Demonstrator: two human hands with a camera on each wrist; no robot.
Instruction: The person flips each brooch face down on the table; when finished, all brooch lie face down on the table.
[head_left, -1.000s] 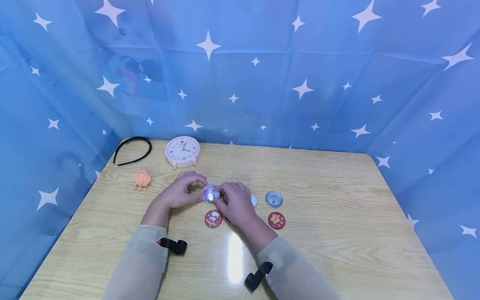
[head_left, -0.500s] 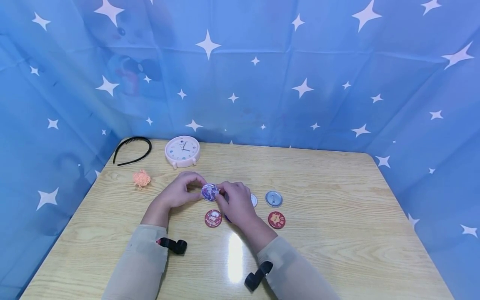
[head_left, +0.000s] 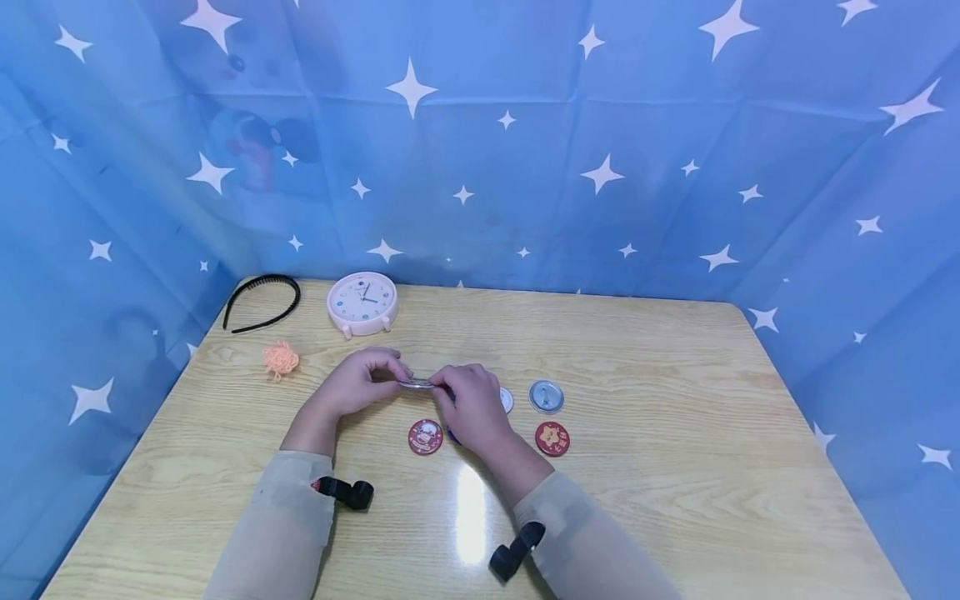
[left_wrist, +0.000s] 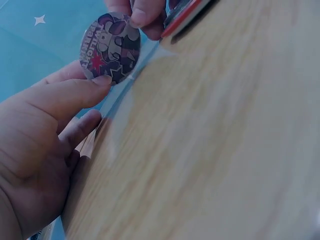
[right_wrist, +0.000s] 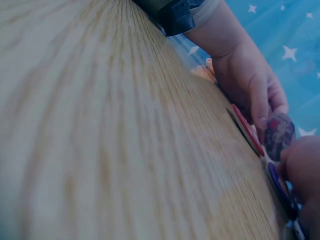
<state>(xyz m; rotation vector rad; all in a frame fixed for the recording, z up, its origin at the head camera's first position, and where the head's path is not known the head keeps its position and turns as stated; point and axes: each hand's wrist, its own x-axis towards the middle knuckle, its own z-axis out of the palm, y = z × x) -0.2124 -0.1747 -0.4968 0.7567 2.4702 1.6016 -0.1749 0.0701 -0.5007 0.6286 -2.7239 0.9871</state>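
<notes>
A round pin-back badge [head_left: 416, 384] is held between both hands, seen nearly edge-on in the head view. Its printed face, with a cartoon figure and lettering, shows in the left wrist view. My left hand [head_left: 358, 387] pinches its left edge between thumb and fingers. At the opposite edge, my right hand [head_left: 474, 408] pinches it too. Just below lies a red badge [head_left: 425, 437] with a cartoon print. A purple badge [head_left: 452, 435] is mostly hidden beneath the right hand, and a whitish badge [head_left: 507, 400] peeks out on its other side.
Right of the hands lie a silver badge [head_left: 547, 397], back up, and a red badge [head_left: 552, 438] with a yellow star. Toward the back left are a pink clock [head_left: 363, 303], a black headband [head_left: 297, 302] and a peach yarn bundle [head_left: 281, 359]. A blue starry curtain [head_left: 480, 142] borders the table.
The held badge has tipped from showing its printed face to nearly edge-on in the head view. Both hands keep their pinch and have barely moved.
</notes>
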